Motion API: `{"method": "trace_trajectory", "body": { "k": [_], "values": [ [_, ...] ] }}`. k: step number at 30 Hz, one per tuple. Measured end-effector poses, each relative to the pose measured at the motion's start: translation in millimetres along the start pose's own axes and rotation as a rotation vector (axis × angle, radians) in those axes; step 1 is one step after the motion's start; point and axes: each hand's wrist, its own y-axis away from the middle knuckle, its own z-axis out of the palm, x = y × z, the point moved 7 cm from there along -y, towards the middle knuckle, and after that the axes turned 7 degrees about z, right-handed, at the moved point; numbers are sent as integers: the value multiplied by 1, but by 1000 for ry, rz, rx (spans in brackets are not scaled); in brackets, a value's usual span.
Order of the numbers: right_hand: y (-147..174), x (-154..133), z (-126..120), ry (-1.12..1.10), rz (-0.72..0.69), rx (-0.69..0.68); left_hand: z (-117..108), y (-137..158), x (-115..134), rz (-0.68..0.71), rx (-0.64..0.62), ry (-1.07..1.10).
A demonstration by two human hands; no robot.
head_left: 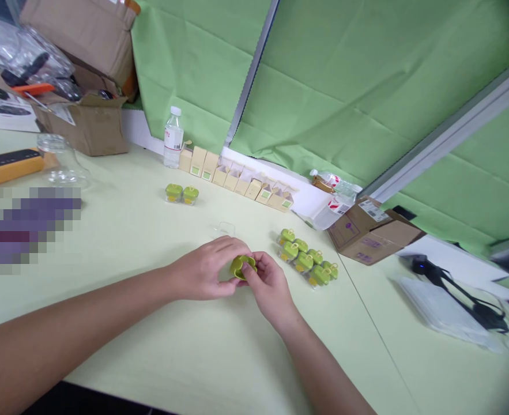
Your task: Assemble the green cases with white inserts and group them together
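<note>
Both hands meet over the middle of the table around a small green lid (238,267), its hollow side partly in view. My left hand (208,268) grips its left edge between fingers and thumb. From the other side my right hand (272,283) holds it, the thumb pressed on the lid. Just beyond my left hand lies a small clear plastic cup (225,229), partly hidden by the fingers. To the right stand several small clear containers with green lids (304,262), some with looped handles. Two more lidded containers (182,194) stand farther back on the left.
A row of small cardboard boxes (237,177) lines the back, beside an upright water bottle (173,138). More bottles (334,210) and a carton (370,230) are at back right. A glass jar (61,161) and an open carton (94,127) stand left. Cables (466,294) lie right.
</note>
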Motion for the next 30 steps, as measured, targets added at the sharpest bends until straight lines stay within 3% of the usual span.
{"method": "trace_trajectory", "body": {
  "k": [15, 30],
  "values": [
    [2, 1, 0, 37, -30, 34, 5, 1, 1, -1, -24, 20],
    [6, -4, -1, 136, -126, 96, 7, 4, -1, 70, 1, -148]
  ]
}}
